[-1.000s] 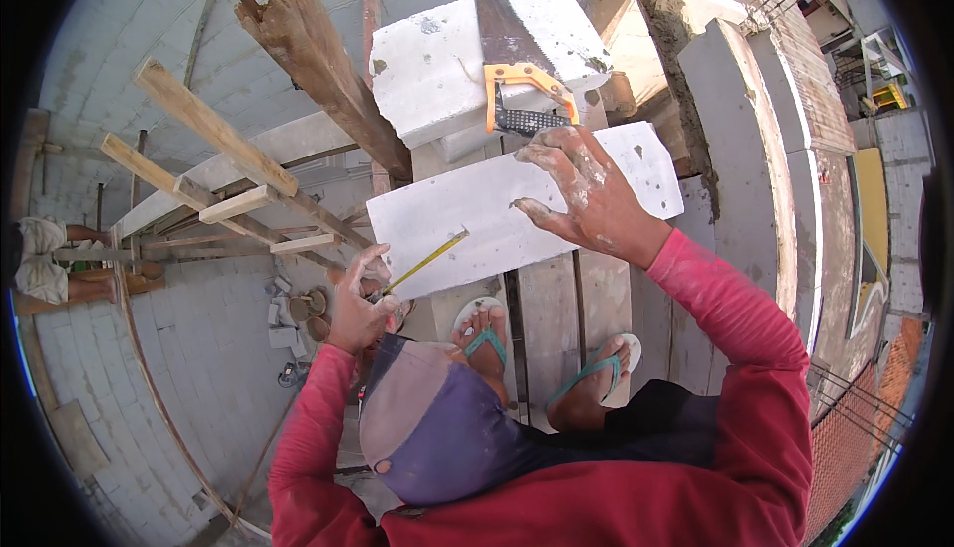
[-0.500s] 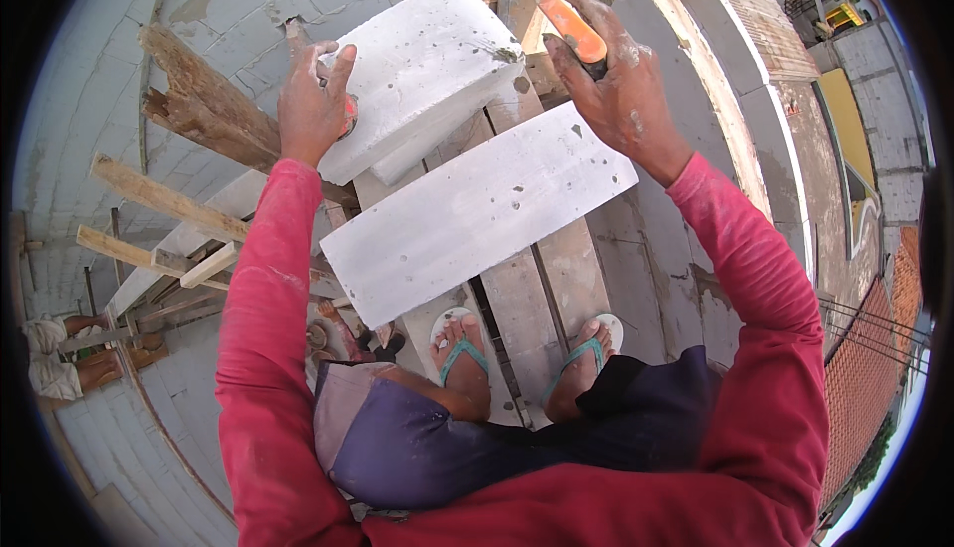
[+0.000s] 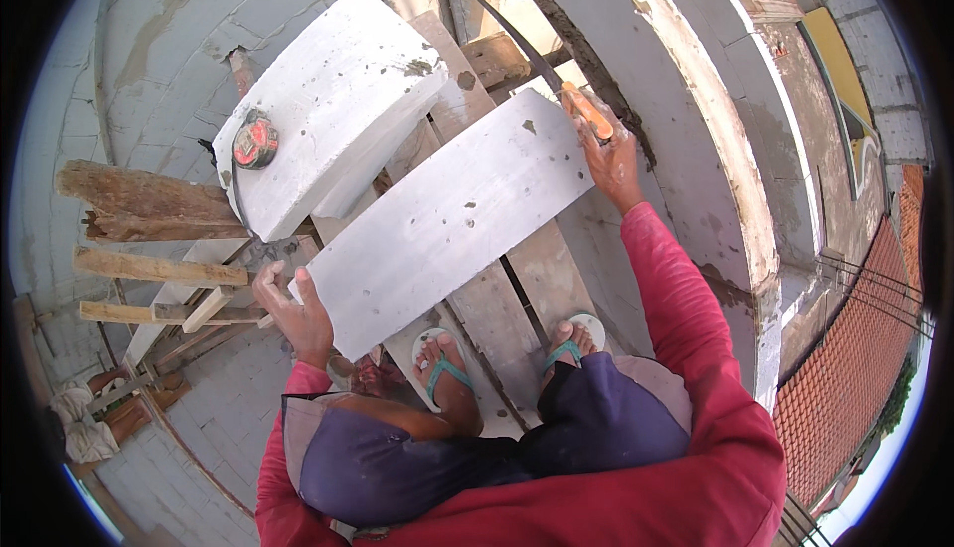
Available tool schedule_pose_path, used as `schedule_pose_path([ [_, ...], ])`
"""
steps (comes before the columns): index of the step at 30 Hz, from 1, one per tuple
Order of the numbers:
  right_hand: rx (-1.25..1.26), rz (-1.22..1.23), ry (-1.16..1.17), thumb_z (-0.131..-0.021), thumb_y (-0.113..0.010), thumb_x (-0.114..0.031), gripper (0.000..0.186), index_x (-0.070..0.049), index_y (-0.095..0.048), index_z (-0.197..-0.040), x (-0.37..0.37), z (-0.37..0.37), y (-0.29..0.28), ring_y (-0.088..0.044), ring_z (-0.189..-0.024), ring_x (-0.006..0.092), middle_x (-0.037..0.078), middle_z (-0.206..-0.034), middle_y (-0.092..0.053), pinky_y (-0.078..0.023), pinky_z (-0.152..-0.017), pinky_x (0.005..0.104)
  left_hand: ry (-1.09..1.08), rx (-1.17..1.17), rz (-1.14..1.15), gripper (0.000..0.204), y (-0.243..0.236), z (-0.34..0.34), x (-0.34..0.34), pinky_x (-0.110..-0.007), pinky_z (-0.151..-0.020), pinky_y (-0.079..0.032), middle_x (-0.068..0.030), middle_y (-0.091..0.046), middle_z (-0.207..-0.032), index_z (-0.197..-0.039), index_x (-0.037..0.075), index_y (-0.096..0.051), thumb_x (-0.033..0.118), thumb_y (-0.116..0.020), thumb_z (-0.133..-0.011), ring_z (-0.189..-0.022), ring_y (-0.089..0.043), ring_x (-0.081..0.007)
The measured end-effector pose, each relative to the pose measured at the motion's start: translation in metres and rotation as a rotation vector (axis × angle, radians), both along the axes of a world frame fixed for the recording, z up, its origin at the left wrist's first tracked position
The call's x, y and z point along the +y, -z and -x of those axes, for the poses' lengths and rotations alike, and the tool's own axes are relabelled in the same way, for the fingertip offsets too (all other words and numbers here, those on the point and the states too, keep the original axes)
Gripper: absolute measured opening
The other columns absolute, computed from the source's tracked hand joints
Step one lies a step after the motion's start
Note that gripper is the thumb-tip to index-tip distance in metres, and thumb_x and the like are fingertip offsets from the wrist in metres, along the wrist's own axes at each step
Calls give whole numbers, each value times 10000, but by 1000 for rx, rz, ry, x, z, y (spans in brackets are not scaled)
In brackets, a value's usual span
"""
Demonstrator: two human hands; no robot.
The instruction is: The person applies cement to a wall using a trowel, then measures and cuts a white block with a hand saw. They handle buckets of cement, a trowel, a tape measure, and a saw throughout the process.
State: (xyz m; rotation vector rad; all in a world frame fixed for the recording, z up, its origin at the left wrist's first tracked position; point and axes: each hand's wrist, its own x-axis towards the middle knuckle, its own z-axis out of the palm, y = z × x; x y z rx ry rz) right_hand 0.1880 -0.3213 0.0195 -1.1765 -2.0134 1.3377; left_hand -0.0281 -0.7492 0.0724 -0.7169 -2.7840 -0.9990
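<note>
A long white lightweight block [image 3: 452,214] lies slantwise on planks before me. At its left end is my left hand [image 3: 295,316], fingers and thumb apart, holding nothing; I cannot tell if it touches the block. My right hand [image 3: 614,164] is closed round the orange handle of a saw [image 3: 519,38] at the block's right end. The saw's narrow, dark, curved blade points up and away. A thicker white block [image 3: 338,90] sits behind, with a red and black tape measure [image 3: 255,142] on its top.
Wooden planks [image 3: 492,318] lie under my sandalled feet, with a dark gap between them. Rough timbers [image 3: 149,204] jut out at the left. A pale block wall [image 3: 686,100] rises on the right. Part of another person [image 3: 89,423] shows at the lower left.
My left hand has left the tape measure on the thicker block and come nearer, to the long block's left end. My right hand has lowered with the saw to its right end.
</note>
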Motion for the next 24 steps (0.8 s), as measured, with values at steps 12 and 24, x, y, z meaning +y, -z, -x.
schedule_pose_path([
  [12, 207, 330, -143, -980, -661, -284, 596, -66, -508, -1513, 49, -11, 22, -582, -968, 110, 38, -1101, -660, -491, -897, 274, -480, -1041, -349, 866, 131, 31, -79, -400, -959, -542, -154, -609, -1343, -1507, -16, -415, 691, -452, -1008, -1131, -654, -263],
  [24, -24, 70, -167, -923, -679, -201, 608, -115, -527, -1505, 20, -71, -2, -556, -1289, 200, 103, -1462, -595, -446, -1099, 398, -425, -949, -42, 928, 104, 57, -37, -367, -899, -531, -174, -675, -1203, -1325, -133, -576, 720, -512, -965, -1008, -672, -245],
])
